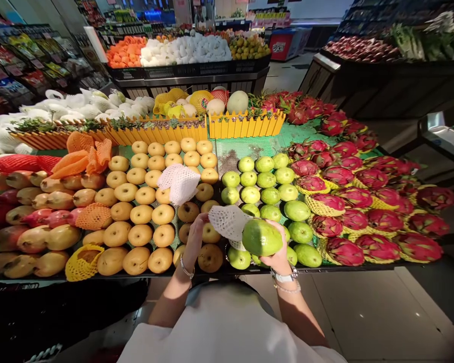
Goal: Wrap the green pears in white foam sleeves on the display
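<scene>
Our right grip is clamped around the green fruit, held above the desk. We judge it firm, fairly heavy and slick, best cupped from below. Our left grip pinches the foam net just beside it.

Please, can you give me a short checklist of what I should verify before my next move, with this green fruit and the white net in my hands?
1. Right hand holds the green fruit securely: ok, the fruit rests against the palm and fingers.
2. Fruit is fully inside the white foam net: not ok, most of it is bare.
3. Left hand grips the net: cannot tell, the net's end only reaches the fingers.
4. Watch is clear of the fruit: ok.
5. Spare foam net is within reach: ok, it lies on the tan pears.
</scene>
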`<control>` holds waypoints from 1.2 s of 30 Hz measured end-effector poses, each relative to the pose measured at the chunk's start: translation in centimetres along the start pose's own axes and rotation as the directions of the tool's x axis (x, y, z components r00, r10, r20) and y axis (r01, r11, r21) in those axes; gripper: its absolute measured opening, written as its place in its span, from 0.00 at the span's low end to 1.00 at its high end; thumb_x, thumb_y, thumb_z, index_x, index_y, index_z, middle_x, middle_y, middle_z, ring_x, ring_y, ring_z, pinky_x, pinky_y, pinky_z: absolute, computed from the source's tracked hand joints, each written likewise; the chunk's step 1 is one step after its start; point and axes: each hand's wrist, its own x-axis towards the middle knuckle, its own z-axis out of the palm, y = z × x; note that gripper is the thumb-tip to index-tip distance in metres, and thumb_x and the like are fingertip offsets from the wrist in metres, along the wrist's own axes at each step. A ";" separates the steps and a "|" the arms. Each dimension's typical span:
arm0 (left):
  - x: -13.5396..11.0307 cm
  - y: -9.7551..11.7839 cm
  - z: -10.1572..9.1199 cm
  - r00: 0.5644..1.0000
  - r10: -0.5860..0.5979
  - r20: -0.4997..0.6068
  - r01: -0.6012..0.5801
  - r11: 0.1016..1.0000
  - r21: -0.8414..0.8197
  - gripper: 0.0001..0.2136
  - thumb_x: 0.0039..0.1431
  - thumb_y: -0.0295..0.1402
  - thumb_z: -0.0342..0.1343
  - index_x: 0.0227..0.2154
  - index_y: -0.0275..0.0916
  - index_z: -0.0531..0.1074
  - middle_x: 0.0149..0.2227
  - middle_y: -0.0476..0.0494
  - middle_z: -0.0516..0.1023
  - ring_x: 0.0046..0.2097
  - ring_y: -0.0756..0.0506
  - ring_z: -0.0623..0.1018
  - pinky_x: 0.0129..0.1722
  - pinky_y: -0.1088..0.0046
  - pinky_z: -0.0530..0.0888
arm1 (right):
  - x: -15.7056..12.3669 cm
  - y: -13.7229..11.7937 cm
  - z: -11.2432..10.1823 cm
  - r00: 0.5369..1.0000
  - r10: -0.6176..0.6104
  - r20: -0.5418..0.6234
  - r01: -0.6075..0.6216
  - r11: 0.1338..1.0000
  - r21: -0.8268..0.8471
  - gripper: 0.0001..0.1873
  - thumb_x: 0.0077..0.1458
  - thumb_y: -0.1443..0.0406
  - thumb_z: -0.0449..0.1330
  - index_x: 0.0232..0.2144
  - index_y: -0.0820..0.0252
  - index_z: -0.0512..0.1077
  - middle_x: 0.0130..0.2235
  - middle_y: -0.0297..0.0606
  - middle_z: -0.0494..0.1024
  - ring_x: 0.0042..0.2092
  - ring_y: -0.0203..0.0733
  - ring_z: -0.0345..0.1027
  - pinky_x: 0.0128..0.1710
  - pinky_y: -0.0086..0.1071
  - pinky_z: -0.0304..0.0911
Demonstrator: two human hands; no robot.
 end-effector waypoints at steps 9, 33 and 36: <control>-0.5 2.6 -1.5 0.913 0.347 0.212 -0.399 0.868 0.297 0.11 0.57 0.34 0.60 0.23 0.40 0.66 0.29 0.47 0.72 0.35 0.47 0.72 0.38 0.69 0.72 | 0.4 -0.3 -1.0 0.989 -0.056 0.140 0.062 0.997 -0.037 0.39 0.36 0.59 0.71 0.52 0.51 0.64 0.52 0.46 0.76 0.54 0.62 0.71 0.56 0.57 0.65; -4.1 -1.9 1.8 0.933 0.169 0.317 -0.174 0.985 -0.013 0.10 0.59 0.34 0.52 0.34 0.44 0.79 0.39 0.41 0.82 0.48 0.37 0.79 0.55 0.49 0.73 | -0.8 0.0 -1.6 0.947 0.267 0.177 -0.284 0.956 0.077 0.46 0.38 0.38 0.63 0.56 0.51 0.66 0.51 0.44 0.75 0.54 0.58 0.69 0.55 0.51 0.67; -4.9 -2.4 2.2 0.959 0.183 0.217 -0.196 0.980 0.042 0.11 0.60 0.35 0.50 0.32 0.44 0.78 0.38 0.41 0.82 0.47 0.37 0.80 0.54 0.49 0.74 | -0.1 -0.5 -1.8 0.940 0.245 0.238 -0.265 0.963 0.053 0.44 0.39 0.39 0.65 0.55 0.52 0.68 0.52 0.43 0.73 0.54 0.57 0.69 0.56 0.50 0.67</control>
